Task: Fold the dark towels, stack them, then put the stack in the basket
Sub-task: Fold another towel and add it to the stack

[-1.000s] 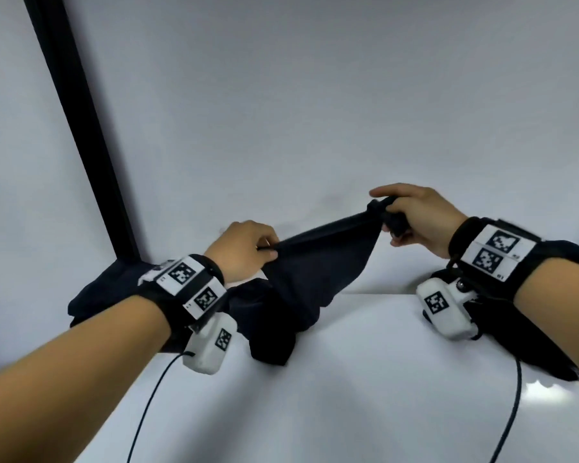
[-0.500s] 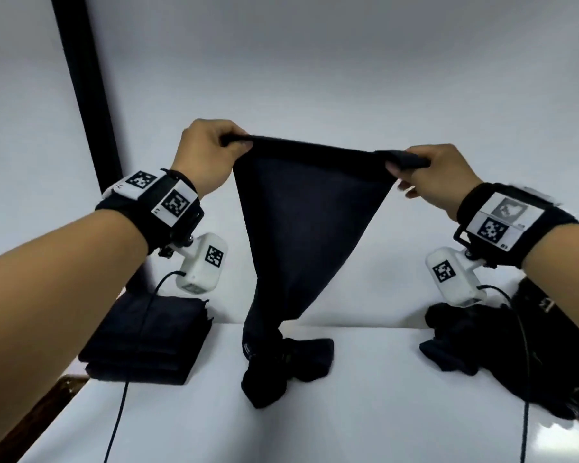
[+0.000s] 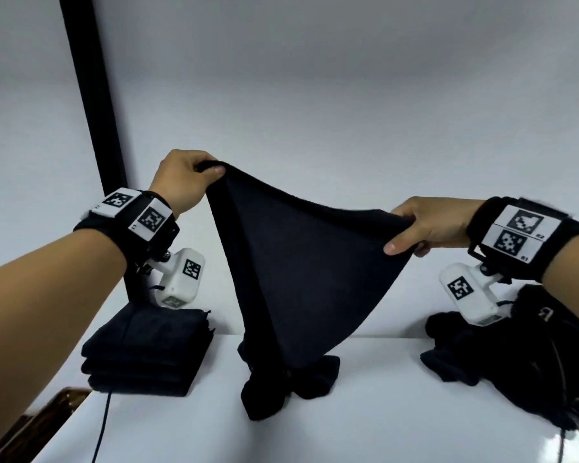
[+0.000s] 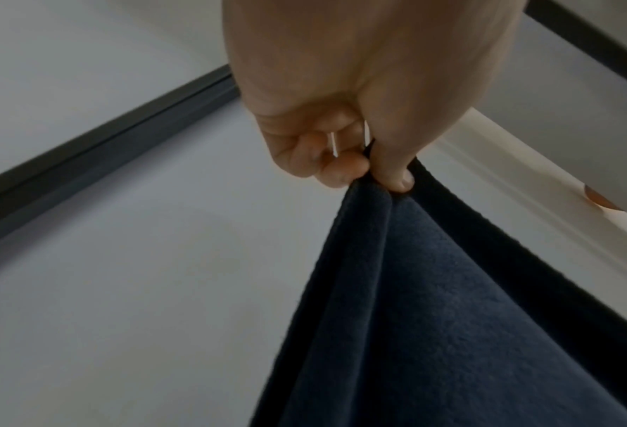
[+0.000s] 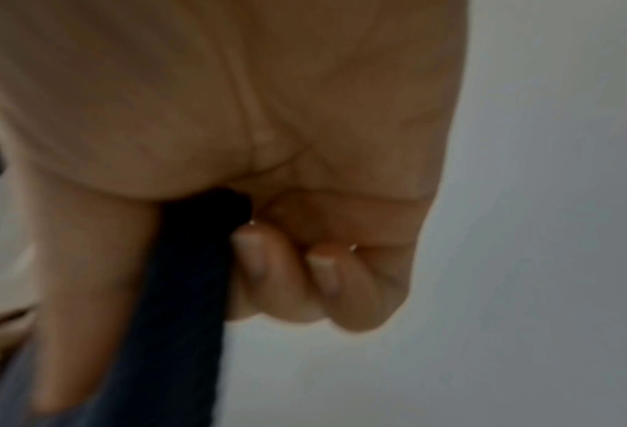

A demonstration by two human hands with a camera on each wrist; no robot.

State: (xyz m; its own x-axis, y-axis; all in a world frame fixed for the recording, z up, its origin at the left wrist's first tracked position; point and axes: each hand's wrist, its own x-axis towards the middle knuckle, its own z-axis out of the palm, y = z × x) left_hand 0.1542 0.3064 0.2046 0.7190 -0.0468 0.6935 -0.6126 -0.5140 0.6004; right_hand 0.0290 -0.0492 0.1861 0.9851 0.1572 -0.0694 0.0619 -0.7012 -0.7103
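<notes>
Left hand: my left hand (image 3: 184, 182) is raised above the table, thumb and curled fingers pinching one top corner of the dark navy fleece towel (image 3: 301, 279); in the left wrist view the thumb (image 4: 395, 170) presses the cloth's hem against the fingertips.

Right hand: my right hand (image 3: 428, 225) sits lower than the left and pinches the opposite top corner, thumb on the near face, fingers curled behind; in the right wrist view the cloth (image 5: 180, 289) runs between thumb and bent fingers (image 5: 267, 277), though that picture is blurred.

Held towel: I see it stretched between both hands, its top edge sloping down from left to right, the body hanging in a triangle that narrows downward; its bottom end is bunched in a crumpled heap on the white table top (image 3: 365, 412), roughly in the middle.

Folded stack: a neat pile of dark folded towels (image 3: 147, 352) lies on the table's left part, well apart from the hanging cloth, below my left wrist.

Unfolded heap: a loose mound of dark crumpled towels (image 3: 502, 355) lies at the table's right, under my right forearm.

Surroundings: a black upright post (image 3: 91, 95) stands behind the stack against the pale wall; a brown wooden edge (image 3: 47, 409) shows at the lower left.

Basket: I cannot find it in any view.
</notes>
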